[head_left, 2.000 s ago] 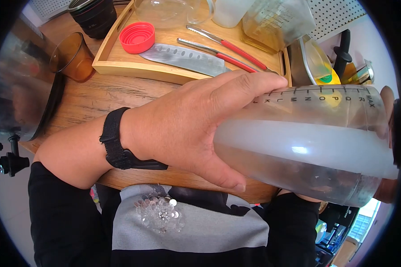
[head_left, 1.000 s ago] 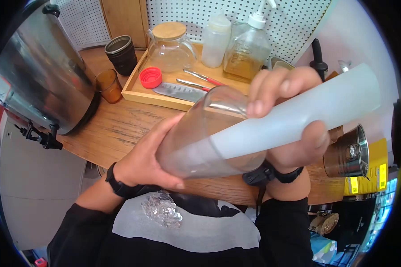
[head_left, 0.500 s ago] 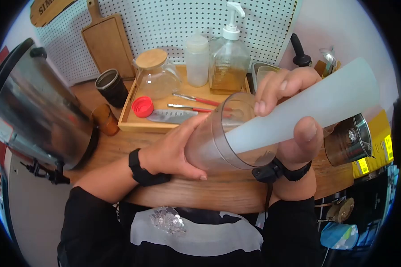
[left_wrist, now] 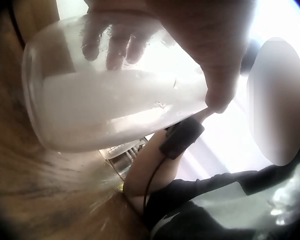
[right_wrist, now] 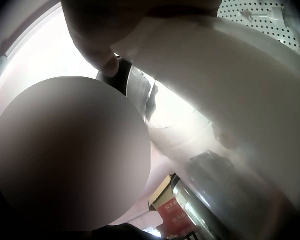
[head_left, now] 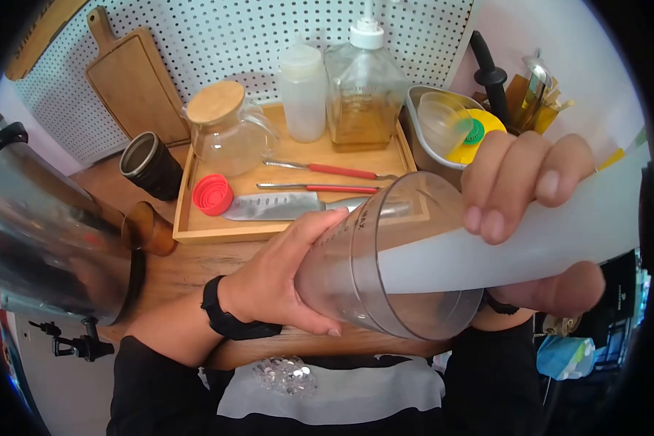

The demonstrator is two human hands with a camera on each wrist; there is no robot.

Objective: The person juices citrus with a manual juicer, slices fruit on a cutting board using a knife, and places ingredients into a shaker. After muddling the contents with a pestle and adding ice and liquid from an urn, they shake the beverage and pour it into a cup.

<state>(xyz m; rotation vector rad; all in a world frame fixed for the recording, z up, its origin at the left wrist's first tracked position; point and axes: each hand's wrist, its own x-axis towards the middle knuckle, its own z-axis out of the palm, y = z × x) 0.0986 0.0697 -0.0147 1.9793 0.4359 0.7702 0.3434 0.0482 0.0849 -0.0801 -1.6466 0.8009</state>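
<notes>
In the head view my left hand grips a clear plastic cup tipped on its side, fingers over the top and thumb below. Printed marks and "MAX" show near its rim, and its mouth faces right. With fingers above and thumb below, my right hand grips a long, frosted white cylinder. One end of the cylinder is inside the cup; the rest sticks out rightward. The left wrist view shows the cylinder through the cup's wall. In the right wrist view the cylinder passes close to the camera.
A wooden tray behind the cup bears a knife, a red lid, two red-handled tools, a glass jug and bottles. A large metal dispenser stands left, beside an amber glass. A metal bin stands at back right.
Two seconds ago the cylinder lay inside the cup; my right hand has drawn it partly out through the mouth, rightward. The head view has shifted, bringing more of the tray and pegboard into sight.
</notes>
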